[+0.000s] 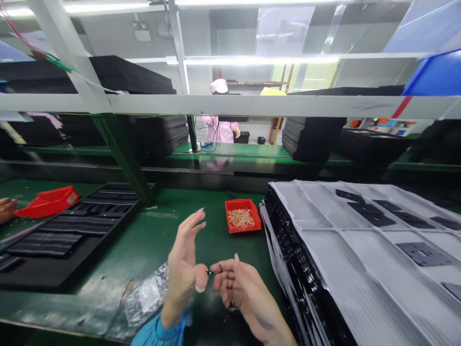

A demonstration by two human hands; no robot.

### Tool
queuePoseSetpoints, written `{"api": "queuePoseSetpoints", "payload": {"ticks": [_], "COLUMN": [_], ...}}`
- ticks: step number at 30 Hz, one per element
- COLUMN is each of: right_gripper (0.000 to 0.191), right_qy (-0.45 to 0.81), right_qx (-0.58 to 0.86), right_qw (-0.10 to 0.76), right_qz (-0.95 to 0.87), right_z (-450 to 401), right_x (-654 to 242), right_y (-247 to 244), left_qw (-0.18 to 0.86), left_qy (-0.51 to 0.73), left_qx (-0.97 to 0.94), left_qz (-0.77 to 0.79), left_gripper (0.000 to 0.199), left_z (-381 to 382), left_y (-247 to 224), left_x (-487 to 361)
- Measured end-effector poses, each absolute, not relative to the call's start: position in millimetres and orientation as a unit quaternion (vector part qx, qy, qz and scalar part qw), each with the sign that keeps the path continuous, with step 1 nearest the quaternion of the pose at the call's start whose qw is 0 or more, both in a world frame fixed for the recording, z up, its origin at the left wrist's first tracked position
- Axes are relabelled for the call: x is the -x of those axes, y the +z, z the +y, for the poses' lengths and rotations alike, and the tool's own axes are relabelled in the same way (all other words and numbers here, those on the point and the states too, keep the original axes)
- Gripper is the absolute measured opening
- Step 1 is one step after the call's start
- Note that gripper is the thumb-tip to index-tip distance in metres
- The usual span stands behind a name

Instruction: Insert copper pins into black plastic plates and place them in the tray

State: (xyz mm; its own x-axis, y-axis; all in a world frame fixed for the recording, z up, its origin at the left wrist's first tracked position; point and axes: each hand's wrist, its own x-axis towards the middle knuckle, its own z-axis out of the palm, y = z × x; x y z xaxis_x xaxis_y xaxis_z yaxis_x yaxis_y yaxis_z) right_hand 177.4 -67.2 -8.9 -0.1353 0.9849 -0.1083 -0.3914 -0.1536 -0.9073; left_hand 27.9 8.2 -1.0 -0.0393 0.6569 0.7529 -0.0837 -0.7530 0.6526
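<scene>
My right hand (254,298) has its fingers curled round a small thin dark piece (215,272) with a gold-coloured end. Its exact kind is too small to make out. My left hand (182,262) is raised just to the left, fingers stretched upward and apart. The left thumb tip comes up against the gold-coloured end of the piece; I cannot tell if it presses on it. Below my left wrist lies a clear plastic bag (147,295) with a pale label. A red bin (244,228) of small cream-coloured pieces (240,218) sits beyond my hands.
At right rises a stack of black trays (298,259) topped by a grey-white compartment tray (324,240) with flat black plates (423,253). A black foam tray (43,278) and another red bin (54,202) are left, near another person's hand (6,210). A person in pink (225,129) stands beyond the shelf.
</scene>
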Motion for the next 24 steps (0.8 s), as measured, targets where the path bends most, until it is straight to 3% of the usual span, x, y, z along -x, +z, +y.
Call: {"api": "queuePoseSetpoints", "payload": {"ticks": [3, 7, 11, 14, 18, 24], "right_gripper": [0.065, 0.050, 0.062, 0.071, 0.079, 0.081], "right_qy": [0.752, 0.759, 0.711, 0.661, 0.626, 0.629], "right_qx": [0.284, 0.256, 0.282, 0.309, 0.317, 0.305], "right_qw": [0.524, 0.544, 0.608, 0.661, 0.698, 0.702], "right_qz": [-0.281, -0.250, -0.214, -0.173, -0.143, -0.138], "right_z": [-82.7, -83.6, -74.2, -60.5, -47.3, -36.6], "right_x": [-175.9, -179.6, -180.0, -182.7, -185.8, -177.9], "right_y": [0.3, 2.3, -9.2, -25.4, -50.0, -78.4], "left_qw": [0.261, 0.260, 0.277, 0.259, 0.164, 0.103], "left_qy": [0.658, 0.638, 0.607, 0.571, 0.473, 0.191], "left_qx": [-0.674, -0.698, -0.723, -0.752, -0.846, -0.968], "left_qz": [0.210, 0.194, 0.181, 0.203, 0.183, 0.128], "left_gripper": [0.099, 0.097, 0.089, 0.068, 0.040, 0.033], "left_z": [4.8, 0.8, 0.6, 6.5, 15.0, 50.3], "left_y": [1.4, 2.2, 0.9, 14.5, 67.7, 152.0], "left_x": [-34.9, -36.3, -29.3, -29.4, -56.3, -165.8]}}
